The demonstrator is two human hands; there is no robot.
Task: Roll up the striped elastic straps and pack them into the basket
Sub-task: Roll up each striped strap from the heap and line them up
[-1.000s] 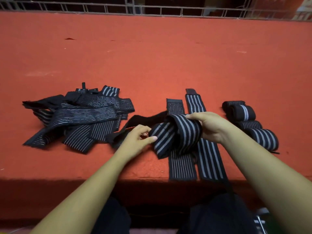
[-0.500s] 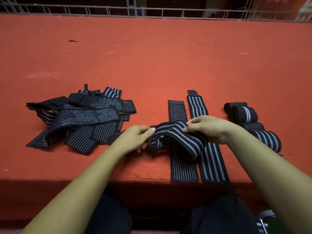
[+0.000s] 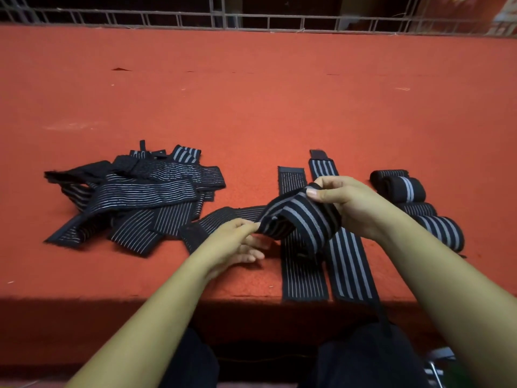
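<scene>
On the red counter, right at its near edge, lies a flat strap with broad grey stripes, running straight away from the person; everything else is easiest placed by it. Along its left side lies a second flat strap, this one with thin pale lines, parallel to it and stopping a little shorter at the far end.

Just above the pair, lifted off the cloth, is the held strap: black with broad grey stripes, bent over in a loose loop. The right hand has its upper fold, thumb and forefinger pinched on the edge and the other fingers curled behind the fabric. The left hand, to the left of the broad-striped flat strap, pinches the loop's lower end between thumb and fingertip, its other fingers loosely stretched out underneath.

Well to the left is a heap of loose straps, tumbled across one another and mostly thin-lined. One thin-lined strap trails from it toward the left hand.

Near the flat strap's right side sit the rolled straps, bunched together in a line running away from the edge. A thin black tail from the flat strap's near end hangs over the counter's edge, toward dark trousers. Far beyond it, along the back edge, runs a wire railing. Behind the railing's right end is a red panel, its yellow marks too blurred to read.
</scene>
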